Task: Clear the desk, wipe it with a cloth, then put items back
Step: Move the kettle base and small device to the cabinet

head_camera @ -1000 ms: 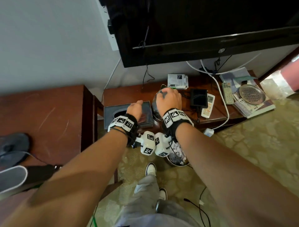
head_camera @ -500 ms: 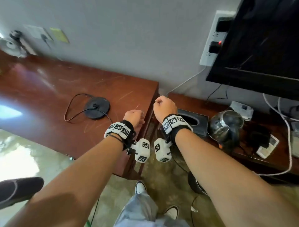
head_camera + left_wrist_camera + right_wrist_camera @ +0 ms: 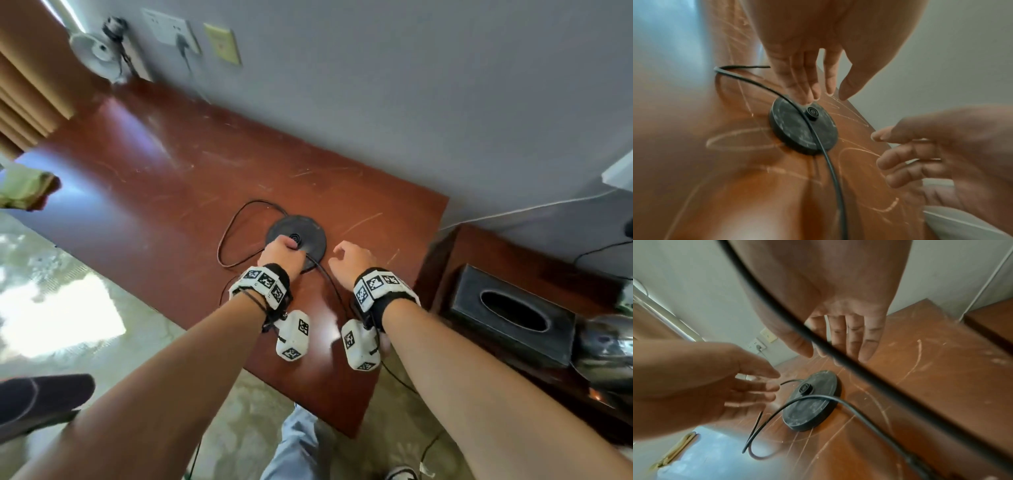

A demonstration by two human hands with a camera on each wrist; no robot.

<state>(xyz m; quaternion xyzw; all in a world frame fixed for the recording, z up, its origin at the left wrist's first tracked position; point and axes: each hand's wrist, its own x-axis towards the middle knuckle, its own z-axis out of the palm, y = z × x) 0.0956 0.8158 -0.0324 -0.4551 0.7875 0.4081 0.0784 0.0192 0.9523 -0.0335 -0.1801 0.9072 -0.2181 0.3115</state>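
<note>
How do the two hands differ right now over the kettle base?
The left hand reaches the black kettle base, fingertips at its edge; the right hand sits beside it, apart from it, above the desk. The left fingers point down at the disc; the right fingers hang over bare wood. Both are open and hold nothing.

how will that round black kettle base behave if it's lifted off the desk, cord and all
The kettle base is a flat, thin disc, so it should stay rigid, feel light and not roll. Its black cord lies in loose loops across the desk and over the disc, so it will likely dangle and drag. It runs off the front edge, so it might snag.
</note>
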